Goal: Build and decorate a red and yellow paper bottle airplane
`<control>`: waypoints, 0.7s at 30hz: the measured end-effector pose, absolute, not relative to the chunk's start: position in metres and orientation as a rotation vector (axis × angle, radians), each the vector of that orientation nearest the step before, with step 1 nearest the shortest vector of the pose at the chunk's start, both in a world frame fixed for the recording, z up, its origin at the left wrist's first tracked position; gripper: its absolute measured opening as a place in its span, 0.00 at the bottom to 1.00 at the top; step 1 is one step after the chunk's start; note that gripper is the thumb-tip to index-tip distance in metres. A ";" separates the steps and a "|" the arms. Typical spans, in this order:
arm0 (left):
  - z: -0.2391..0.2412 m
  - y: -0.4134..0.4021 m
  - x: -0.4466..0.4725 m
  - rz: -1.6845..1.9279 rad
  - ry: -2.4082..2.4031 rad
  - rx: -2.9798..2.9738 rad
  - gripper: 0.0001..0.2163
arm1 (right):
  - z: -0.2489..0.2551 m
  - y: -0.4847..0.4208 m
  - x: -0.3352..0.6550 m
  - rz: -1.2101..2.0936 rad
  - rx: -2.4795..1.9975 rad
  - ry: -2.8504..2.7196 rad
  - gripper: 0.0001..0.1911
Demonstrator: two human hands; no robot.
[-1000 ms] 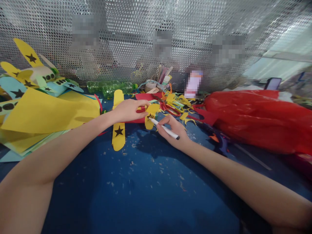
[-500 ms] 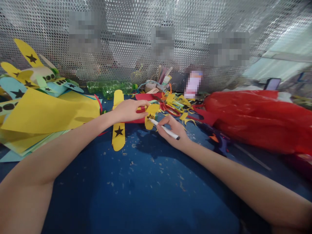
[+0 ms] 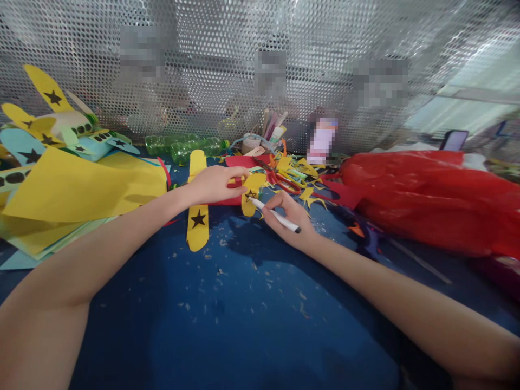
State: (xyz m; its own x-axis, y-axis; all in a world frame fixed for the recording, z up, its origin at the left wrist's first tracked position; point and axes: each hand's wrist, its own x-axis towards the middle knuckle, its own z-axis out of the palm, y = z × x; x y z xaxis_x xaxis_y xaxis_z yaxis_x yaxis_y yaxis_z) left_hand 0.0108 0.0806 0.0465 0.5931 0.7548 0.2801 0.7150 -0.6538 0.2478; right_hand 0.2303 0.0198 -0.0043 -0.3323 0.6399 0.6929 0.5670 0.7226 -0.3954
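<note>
My right hand (image 3: 291, 219) grips a white marker (image 3: 282, 219) with a dark end cap. Its tip touches a small yellow paper piece (image 3: 248, 206) at a black star outline. Thumb and fingertips of my left hand (image 3: 217, 184) hold that piece at its left edge and top. Beneath my left wrist lies a long yellow paper strip (image 3: 197, 235) with rounded ends and a filled black star. Red material (image 3: 227, 201) shows under the left hand; the hand hides most of it.
Yellow paper sheets (image 3: 89, 187) and bottle planes (image 3: 67, 127) fill the left. Green bottles (image 3: 184, 147), red-handled scissors (image 3: 286, 184) and paper scraps (image 3: 311, 197) lie behind my hands. A red plastic bag (image 3: 426, 200) sits right. A perforated silver screen (image 3: 211, 65) rises at the back.
The marker has shifted very slightly at the small star outline. My left hand and the yellow pieces stay in place.
</note>
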 end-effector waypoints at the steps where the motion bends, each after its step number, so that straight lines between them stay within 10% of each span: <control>1: 0.046 0.081 0.011 0.556 1.252 2.706 0.21 | -0.004 0.020 0.230 0.103 -0.910 -2.026 0.06; 21: 0.046 0.081 0.011 0.550 1.257 2.723 0.20 | -0.005 0.020 0.232 0.059 -0.908 -2.016 0.06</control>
